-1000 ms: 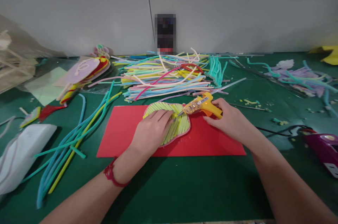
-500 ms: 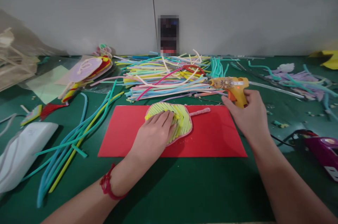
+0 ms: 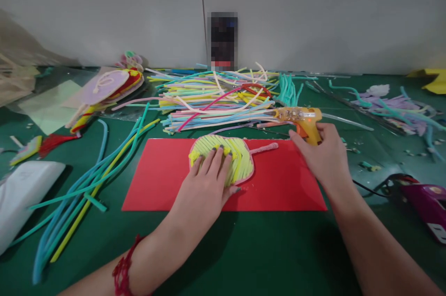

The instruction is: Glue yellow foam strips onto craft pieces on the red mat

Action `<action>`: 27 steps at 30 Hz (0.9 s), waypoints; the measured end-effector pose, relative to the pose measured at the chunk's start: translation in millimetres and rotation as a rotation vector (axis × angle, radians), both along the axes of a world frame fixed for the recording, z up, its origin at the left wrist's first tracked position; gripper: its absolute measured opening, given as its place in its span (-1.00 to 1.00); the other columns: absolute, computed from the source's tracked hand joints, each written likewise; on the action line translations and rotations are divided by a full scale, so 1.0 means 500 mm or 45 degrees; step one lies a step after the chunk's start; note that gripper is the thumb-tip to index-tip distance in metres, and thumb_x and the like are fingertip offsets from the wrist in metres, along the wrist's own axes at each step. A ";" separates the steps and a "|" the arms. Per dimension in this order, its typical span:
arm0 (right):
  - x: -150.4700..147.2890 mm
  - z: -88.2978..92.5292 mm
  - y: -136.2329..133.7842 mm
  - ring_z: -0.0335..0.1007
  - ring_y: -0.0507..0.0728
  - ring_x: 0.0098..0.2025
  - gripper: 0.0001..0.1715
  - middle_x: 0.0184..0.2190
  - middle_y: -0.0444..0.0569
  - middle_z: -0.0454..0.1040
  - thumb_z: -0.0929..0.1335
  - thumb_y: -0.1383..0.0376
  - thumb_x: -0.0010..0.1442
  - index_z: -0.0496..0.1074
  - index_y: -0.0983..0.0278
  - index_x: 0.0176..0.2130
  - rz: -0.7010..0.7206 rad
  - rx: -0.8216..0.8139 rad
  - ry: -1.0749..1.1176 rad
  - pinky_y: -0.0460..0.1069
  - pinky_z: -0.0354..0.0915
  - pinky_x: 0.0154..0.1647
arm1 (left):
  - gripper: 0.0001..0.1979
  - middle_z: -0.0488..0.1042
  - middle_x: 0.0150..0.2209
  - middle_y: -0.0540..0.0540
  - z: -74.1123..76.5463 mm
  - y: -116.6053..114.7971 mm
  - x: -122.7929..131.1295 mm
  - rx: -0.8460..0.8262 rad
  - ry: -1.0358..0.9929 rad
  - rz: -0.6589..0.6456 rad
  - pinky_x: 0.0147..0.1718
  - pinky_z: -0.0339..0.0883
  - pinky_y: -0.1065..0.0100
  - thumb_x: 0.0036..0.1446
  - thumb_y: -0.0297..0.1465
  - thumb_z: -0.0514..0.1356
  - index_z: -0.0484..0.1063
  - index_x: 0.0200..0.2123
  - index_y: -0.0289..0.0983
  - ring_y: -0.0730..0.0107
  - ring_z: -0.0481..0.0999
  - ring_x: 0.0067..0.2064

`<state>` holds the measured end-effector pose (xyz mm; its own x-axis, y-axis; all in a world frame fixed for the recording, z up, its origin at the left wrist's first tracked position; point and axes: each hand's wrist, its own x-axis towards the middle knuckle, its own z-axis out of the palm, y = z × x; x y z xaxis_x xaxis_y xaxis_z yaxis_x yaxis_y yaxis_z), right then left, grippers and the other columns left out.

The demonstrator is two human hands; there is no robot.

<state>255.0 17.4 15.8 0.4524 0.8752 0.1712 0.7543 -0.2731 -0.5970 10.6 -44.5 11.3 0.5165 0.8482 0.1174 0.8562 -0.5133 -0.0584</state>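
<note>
Left hand (image 3: 205,184) flat, fingers a little apart, on the yellow-green leaf-shaped piece (image 3: 243,159), which lies on a red sheet (image 3: 278,184). Right hand (image 3: 326,153) curled round the orange glue gun (image 3: 301,117), which points leftward

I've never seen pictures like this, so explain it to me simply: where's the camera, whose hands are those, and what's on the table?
There's no machine here, just a person's two bare hands. Every picture comes from one camera worn on their head, looking forward and down. The left hand lies spread on a yellow, pink-edged shape, which rests on a red sheet. The right hand holds a yellow glue gun, its tip pointing left. On the green table behind the sheet is a pile of colourful fuzzy sticks.
</note>
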 end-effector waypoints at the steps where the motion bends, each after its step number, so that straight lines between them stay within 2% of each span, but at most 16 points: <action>1: -0.003 0.001 -0.001 0.36 0.21 -0.35 -0.45 -0.29 0.07 0.44 0.38 -0.03 -0.08 0.29 0.25 -0.19 0.010 -0.023 -0.001 0.04 0.21 -0.43 | -0.47 0.26 0.18 -0.32 0.002 0.001 0.001 0.005 0.004 0.000 0.03 0.29 0.02 0.22 -0.20 0.06 0.24 0.15 -0.41 -0.05 0.30 0.16; 9: -0.007 -0.008 -0.002 0.34 0.19 -0.37 -0.47 -0.33 0.05 0.43 0.37 -0.05 -0.07 0.27 0.24 -0.22 0.054 -0.035 -0.027 0.01 0.17 -0.46 | -0.54 0.30 0.16 -0.27 0.010 -0.004 0.012 0.070 -0.050 0.041 0.13 0.10 -0.10 0.29 -0.23 -0.07 0.26 0.15 -0.33 0.01 0.30 0.16; 17: -0.009 -0.007 -0.005 0.33 0.18 -0.35 -0.43 -0.32 0.03 0.42 0.37 -0.07 -0.07 0.28 0.25 -0.20 0.043 -0.058 -0.028 0.01 0.16 -0.44 | -0.51 0.34 0.13 -0.29 0.010 -0.013 0.020 0.064 -0.034 -0.006 0.13 0.10 -0.06 0.32 -0.24 -0.17 0.31 0.11 -0.40 0.04 0.27 0.19; 23: -0.010 -0.009 -0.009 0.32 0.17 -0.39 -0.40 -0.35 0.01 0.42 0.36 -0.11 -0.09 0.29 0.25 -0.20 0.052 -0.054 -0.049 0.00 0.16 -0.47 | -0.50 0.39 0.09 -0.26 0.010 -0.008 0.020 0.073 -0.054 -0.019 0.12 0.13 -0.02 0.33 -0.24 -0.18 0.35 0.07 -0.42 0.05 0.29 0.17; 27: -0.014 -0.011 -0.010 0.36 0.21 -0.35 -0.35 -0.32 0.05 0.44 0.36 -0.12 -0.08 0.30 0.27 -0.15 0.099 -0.069 -0.072 0.02 0.19 -0.44 | -0.53 0.41 0.07 -0.25 0.008 -0.004 0.018 0.106 -0.064 -0.030 0.12 0.11 -0.02 0.33 -0.27 -0.16 0.37 0.05 -0.41 0.06 0.30 0.16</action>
<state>247.9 12.2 10.1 0.3741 0.9158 0.1459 0.8064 -0.2436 -0.5389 19.6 -46.6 15.5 0.5279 0.8221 0.2133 0.8468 -0.5286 -0.0585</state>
